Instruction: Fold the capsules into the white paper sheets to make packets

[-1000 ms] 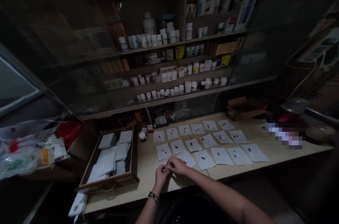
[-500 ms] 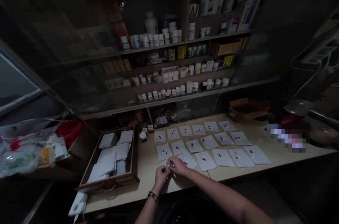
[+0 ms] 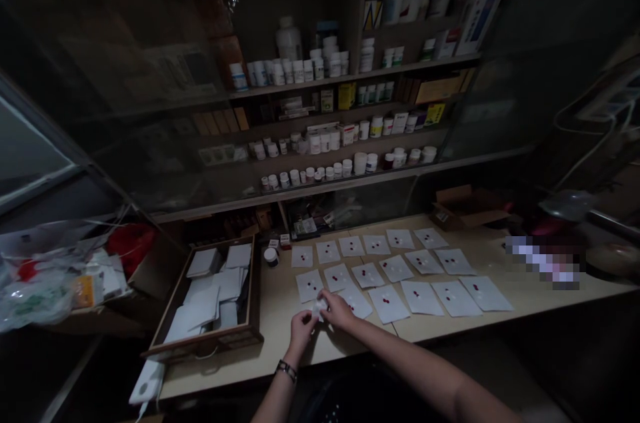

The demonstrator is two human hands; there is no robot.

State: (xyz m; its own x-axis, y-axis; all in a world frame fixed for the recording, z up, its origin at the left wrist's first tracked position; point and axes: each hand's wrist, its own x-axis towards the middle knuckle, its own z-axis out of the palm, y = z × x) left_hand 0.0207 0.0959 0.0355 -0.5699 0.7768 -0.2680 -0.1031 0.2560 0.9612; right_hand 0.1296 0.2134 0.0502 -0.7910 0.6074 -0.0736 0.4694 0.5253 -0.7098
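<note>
My left hand (image 3: 302,331), with a dark bracelet at its wrist, pinches the lower left side of a small whitish folded paper (image 3: 318,307). On the other side my right hand (image 3: 338,310) grips the same paper, fingers closed. Both hands hover over the table's near edge, in front of the rows of white paper squares (image 3: 392,311). Red pills (image 3: 386,301) and some pale ones lie on those squares. One square (image 3: 361,297) is partly covered by my right hand. What the folded paper contains, if anything, is too small to make out.
Left of my hands stands a wooden drawer (image 3: 256,316) with stacked white papers (image 3: 203,309). A small white-capped bottle (image 3: 271,257) is beside it. Shelves of medicine bottles (image 3: 330,141) rise behind the table (image 3: 235,366). An open cardboard box (image 3: 467,208) sits at the back right.
The whitish paper between my fingers shows more upright and larger. My left hand has shifted slightly left, a little apart from the right. The squares and pills lie as before.
</note>
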